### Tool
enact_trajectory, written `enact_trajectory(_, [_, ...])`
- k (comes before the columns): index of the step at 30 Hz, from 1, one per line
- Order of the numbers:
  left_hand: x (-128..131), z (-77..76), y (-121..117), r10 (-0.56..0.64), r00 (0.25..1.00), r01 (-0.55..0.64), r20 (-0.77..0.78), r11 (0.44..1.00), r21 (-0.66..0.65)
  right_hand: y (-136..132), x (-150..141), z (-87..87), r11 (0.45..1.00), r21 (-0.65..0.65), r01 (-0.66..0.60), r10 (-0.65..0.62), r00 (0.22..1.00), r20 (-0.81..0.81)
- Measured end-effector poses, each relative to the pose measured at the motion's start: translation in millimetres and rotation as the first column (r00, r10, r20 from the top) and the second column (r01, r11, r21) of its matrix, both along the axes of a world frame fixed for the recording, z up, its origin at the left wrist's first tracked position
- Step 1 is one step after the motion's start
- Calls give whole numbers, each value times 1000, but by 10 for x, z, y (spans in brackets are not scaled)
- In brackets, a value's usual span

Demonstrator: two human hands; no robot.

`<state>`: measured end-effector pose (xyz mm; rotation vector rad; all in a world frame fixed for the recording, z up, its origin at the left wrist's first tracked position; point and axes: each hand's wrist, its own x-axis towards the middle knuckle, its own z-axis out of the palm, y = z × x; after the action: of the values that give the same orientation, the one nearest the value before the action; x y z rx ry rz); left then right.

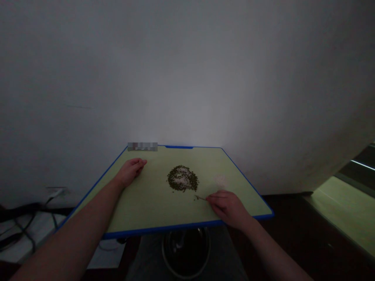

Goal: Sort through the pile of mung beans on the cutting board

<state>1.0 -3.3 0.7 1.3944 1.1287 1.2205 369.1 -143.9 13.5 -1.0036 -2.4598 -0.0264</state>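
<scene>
In the middle of the pale green board (140, 212) lies a round pile of small dark green beans and whitish grains (183, 178). My right hand (227, 205) pinches a thin stick (201, 198), its far tip close to a few loose beans (196, 198) just in front of the pile. Beyond that hand is a small patch of pale grains (220, 180). My left hand (131, 171) rests on the board to the left of the pile, fingers curled together, with nothing visible in them.
A blue rim (164, 229) edges the board, which stands against a grey wall (187, 78). Below its front edge, a shiny round bowl (209, 249) sits at my lap. Dark cables (29, 218) lie at the left. A pale green surface (345, 210) is at the right.
</scene>
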Motion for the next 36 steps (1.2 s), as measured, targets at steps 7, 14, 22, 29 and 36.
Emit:
enact_trajectory(7, [-21, -44, 43, 11, 1000, -11, -2, 1000, 11, -58, -139, 41, 995, -44, -92, 90, 995, -38])
enact_trajectory(14, [-17, -45, 40, 32, 999, -32, -12, 999, 20, -23, -161, 117, 972, -220, 81, -121, 978, -172])
enact_trajectory(22, [1, -3, -9, 19, 1000, -19, -21, 1000, 23, 133, -278, 103, 819, -541, 189, -316, 937, -151])
enact_trajectory(29, [17, 10, -13, 20, 1000, -20, -9, 1000, 15, -57, -321, 84, 740, -660, 133, -305, 940, -153])
enact_trajectory(36, [3, -10, 3, 20, 1000, -20, -6, 1000, 10, -192, -345, 70, 734, -675, 77, -300, 928, -220])
